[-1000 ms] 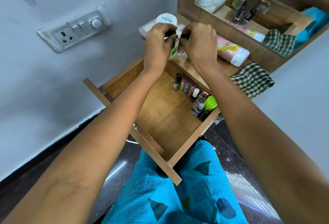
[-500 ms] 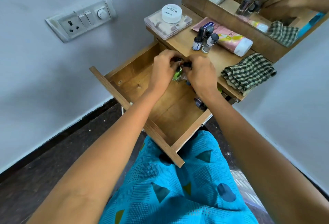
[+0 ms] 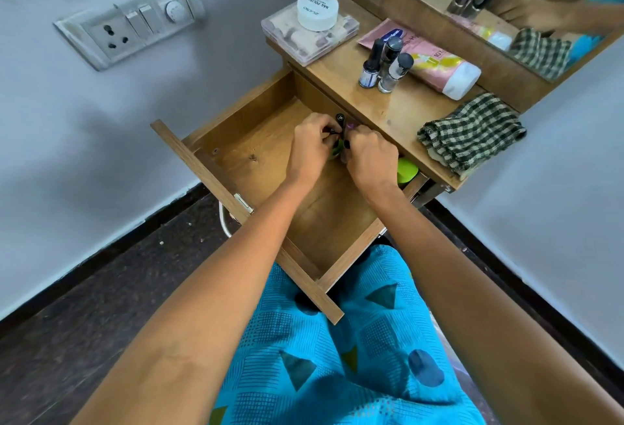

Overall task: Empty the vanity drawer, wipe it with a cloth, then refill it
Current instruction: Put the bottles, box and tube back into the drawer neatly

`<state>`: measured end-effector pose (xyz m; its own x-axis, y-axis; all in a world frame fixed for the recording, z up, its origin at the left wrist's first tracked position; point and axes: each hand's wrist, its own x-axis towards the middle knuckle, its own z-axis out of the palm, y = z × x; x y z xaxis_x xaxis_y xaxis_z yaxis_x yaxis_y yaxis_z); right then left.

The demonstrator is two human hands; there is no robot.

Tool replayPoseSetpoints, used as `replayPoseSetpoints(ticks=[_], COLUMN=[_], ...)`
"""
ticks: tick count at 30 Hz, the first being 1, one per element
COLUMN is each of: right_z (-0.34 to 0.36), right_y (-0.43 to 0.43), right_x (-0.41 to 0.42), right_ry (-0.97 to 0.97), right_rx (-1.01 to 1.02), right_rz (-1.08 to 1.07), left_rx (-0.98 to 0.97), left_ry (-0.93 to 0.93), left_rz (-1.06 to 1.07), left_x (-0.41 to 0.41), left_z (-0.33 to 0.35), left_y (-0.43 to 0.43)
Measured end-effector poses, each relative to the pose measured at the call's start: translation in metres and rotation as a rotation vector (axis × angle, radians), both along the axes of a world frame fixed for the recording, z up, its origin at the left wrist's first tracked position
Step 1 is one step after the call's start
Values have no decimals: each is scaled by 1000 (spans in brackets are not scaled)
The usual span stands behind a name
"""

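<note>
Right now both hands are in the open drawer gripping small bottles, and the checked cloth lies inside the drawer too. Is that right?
Not the cloth. The head view shows the checked cloth lying on the vanity top, outside the drawer. The left hand and right hand do grip small bottles in the open drawer.

My left hand [image 3: 312,147] and right hand [image 3: 371,158] dropped into the drawer [image 3: 256,161], pinching small bottles [image 3: 339,119]; three bottles [image 3: 388,63] now stand on the vanity top [image 3: 398,110].
</note>
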<state>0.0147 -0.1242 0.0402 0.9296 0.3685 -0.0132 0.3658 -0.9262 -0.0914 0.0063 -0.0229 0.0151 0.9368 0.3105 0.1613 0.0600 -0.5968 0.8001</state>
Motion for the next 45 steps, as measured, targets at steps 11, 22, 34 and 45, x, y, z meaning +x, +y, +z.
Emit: replayPoseSetpoints(ticks=[11,22,34,45], right_z=[-11,-14,-4,50], right_y=[7,7,4,45], right_x=[-1,-6,-6,43], right_ry=[-81,-92,-22,-110], right_rx=[-25,-27,86,520], right_rz=[8,-20,3,-59], left_rx=[14,62,-8,-258], left_ry=[14,30,-24,-79], left_rz=[11,-25,2,390], left_x=[7,6,5,45], left_z=[-8,-8,8,49], left_y=[-5,-4,-2,32])
